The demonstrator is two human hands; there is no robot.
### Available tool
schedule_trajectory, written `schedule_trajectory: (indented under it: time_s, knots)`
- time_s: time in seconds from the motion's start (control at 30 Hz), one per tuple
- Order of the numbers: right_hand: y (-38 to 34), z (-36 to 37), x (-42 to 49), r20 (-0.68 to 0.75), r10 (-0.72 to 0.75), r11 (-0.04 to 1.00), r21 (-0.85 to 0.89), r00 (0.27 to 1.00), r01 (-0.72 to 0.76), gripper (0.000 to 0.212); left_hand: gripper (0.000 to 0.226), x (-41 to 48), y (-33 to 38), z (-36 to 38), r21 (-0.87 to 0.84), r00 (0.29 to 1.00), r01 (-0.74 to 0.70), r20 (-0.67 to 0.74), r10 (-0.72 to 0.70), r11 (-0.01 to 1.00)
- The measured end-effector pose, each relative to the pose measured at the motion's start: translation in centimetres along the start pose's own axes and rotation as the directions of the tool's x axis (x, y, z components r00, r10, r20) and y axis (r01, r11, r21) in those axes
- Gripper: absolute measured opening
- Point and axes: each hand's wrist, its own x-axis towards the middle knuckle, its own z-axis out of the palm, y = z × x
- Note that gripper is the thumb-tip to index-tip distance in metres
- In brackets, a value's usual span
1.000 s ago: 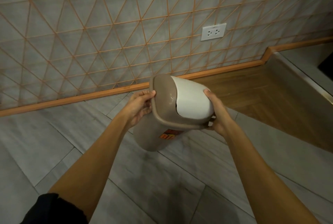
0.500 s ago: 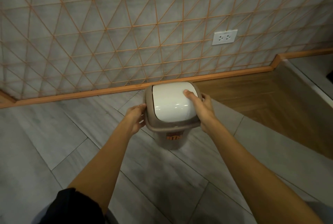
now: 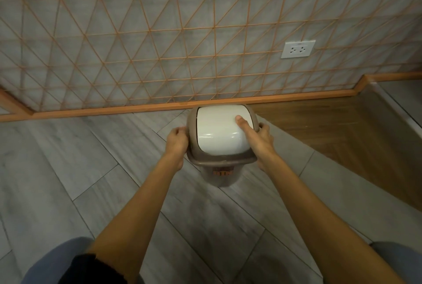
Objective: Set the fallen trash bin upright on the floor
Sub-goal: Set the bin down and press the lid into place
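Note:
A small taupe trash bin (image 3: pixel 219 175) with a white swing lid (image 3: pixel 218 132) stands upright on the grey tiled floor (image 3: pixel 68 181), close to the wall's orange skirting. An orange label shows on its front. My left hand (image 3: pixel 176 140) grips the left side of the lid's brown rim. My right hand (image 3: pixel 259 138) holds the right side of the rim, with its thumb lying on the white lid. The bin's base is mostly hidden under its own top.
A tiled wall (image 3: pixel 159 43) with an orange triangle pattern rises just behind the bin, with a white power socket (image 3: pixel 298 49) at the right. A wooden floor section (image 3: pixel 331 135) and a raised ledge (image 3: pixel 397 110) lie to the right.
The bin went from tilted in the air to upright and lower, down by the floor near the skirting. My right thumb moved onto the white lid. Both hands kept hold of the rim.

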Motion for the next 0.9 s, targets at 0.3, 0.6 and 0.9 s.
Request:
schedule_trajectory:
  time_s: [0.3,0.6,0.9]
  knots:
    - [2.5,-2.0,-2.8,0.227,-0.617,0.576,-0.523,0.753,0.629,0.113,0.100,-5.5,-3.5,0.2,0.479,0.641,-0.734,0.252,0.725,0.482]
    - [5.6,-0.7,-0.8,0.267,-0.646,0.603,-0.396,0.715,0.693,0.108,0.100,-3.5,-7.1,1.0,0.418,0.667,-0.735,0.305,0.680,0.533]
    - [3.6,-0.1,3.2,0.243,-0.696,0.598,-0.326,0.676,0.732,0.110,0.104,-0.2,-4.4,3.1,0.376,0.641,-0.761,0.306,0.704,0.529]
